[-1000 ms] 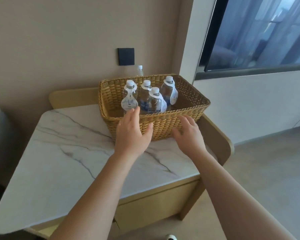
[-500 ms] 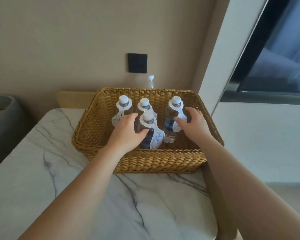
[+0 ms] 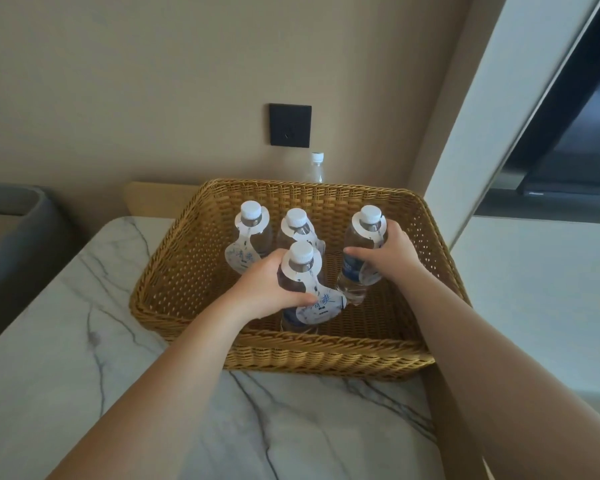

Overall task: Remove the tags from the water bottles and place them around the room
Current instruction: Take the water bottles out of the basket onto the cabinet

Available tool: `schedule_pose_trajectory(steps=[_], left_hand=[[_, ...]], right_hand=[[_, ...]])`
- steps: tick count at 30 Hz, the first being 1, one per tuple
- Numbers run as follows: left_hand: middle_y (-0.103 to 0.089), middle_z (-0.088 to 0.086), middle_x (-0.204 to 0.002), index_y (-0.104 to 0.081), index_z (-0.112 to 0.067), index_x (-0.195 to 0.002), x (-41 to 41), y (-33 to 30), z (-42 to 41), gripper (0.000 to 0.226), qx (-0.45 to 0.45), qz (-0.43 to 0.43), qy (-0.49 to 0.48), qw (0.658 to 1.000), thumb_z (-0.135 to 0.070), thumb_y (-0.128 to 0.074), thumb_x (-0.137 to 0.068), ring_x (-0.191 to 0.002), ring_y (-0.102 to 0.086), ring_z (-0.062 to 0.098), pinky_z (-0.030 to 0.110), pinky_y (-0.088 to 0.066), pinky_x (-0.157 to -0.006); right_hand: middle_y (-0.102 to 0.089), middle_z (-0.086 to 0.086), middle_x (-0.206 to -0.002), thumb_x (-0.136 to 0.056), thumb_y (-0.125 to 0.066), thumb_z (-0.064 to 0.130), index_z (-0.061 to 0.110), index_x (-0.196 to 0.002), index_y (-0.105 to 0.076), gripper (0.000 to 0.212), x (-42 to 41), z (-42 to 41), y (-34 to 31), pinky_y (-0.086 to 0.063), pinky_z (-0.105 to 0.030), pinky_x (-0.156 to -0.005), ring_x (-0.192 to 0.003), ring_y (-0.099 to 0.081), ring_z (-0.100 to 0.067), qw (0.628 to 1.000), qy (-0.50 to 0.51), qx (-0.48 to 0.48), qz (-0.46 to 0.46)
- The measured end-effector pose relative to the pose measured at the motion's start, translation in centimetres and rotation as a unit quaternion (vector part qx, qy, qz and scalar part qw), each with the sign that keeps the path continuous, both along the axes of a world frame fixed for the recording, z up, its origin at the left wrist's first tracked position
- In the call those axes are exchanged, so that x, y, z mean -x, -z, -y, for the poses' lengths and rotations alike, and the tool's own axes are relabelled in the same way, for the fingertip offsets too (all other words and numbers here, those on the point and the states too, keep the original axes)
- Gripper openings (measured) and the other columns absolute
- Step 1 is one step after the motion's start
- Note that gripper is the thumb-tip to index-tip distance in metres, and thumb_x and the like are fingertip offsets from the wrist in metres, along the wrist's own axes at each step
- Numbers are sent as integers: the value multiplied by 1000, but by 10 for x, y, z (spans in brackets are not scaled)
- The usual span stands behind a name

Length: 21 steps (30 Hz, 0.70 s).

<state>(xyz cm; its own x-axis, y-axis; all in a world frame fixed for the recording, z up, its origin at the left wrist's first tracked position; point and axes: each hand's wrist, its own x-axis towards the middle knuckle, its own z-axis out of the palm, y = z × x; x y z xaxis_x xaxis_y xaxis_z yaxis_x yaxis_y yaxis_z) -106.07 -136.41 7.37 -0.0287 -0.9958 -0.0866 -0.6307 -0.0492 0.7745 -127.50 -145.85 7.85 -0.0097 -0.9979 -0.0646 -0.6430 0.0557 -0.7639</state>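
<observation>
Reaching into a wicker basket on a marble table, a person grips two tagged water bottles. The left hand wraps the front bottle; the right hand clasps the right bottle. Two more tagged bottles stand behind, upright in the basket.

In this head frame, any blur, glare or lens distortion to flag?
Head view: soft even daylight, no harsh glare; wide-angle bending shows on the window frame; tag print is too soft to read; both hands look sharp, without motion smear.
</observation>
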Motion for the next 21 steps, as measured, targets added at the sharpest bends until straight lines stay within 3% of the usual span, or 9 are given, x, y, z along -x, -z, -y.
schedule_pose_trajectory(steps=[6,10,14,17,21], left_hand=[[-58,-25,-106,-51,-35,-115,0,2,2,66,30,-7,-4,1000,-45,-86,-60,-97,-53,-4,15,-40,-74],[-62,-18,-105,-52,-31,-113,-2,1,0,65,43,-18,-38,998,-43,-86,-59,-98,-57,1,22,-46,-77],[-64,-16,-110,-54,-31,-116,-7,-8,-8,68,71,-53,-67,994,-41,-86,-58,-103,-60,4,31,-51,-86],[-65,-17,-113,-54,-36,-120,-15,-27,-14,70,93,-97,-90,987,-41,-84,-57,-104,-62,5,36,-54,-88],[-69,-18,-106,-58,-41,-111,-39,-60,-21,61,113,-150,-134,973,-42,-84,-55,-98,-65,1,36,-57,-81]], right_hand=[[-58,-5,-127,-68,-83,35,13,-129,-44,76,-1,4,7,-50,-35,-87,-113,-54,-22,999,-14,34,-1],[-59,1,-114,-66,-84,35,16,-120,-48,67,-2,3,8,-47,-27,-79,-104,-54,-16,998,-20,67,5],[-53,16,-91,-64,-83,40,24,-104,-46,57,1,-5,-3,-37,-18,-60,-86,-53,-8,996,-27,86,13],[-57,16,-92,-63,-83,41,27,-103,-49,55,1,-17,-21,-41,-21,-61,-85,-55,-4,993,-34,97,53],[-63,12,-94,-63,-83,40,30,-102,-53,51,-7,-37,-55,-50,-25,-67,-88,-61,-8,986,-57,128,95]])
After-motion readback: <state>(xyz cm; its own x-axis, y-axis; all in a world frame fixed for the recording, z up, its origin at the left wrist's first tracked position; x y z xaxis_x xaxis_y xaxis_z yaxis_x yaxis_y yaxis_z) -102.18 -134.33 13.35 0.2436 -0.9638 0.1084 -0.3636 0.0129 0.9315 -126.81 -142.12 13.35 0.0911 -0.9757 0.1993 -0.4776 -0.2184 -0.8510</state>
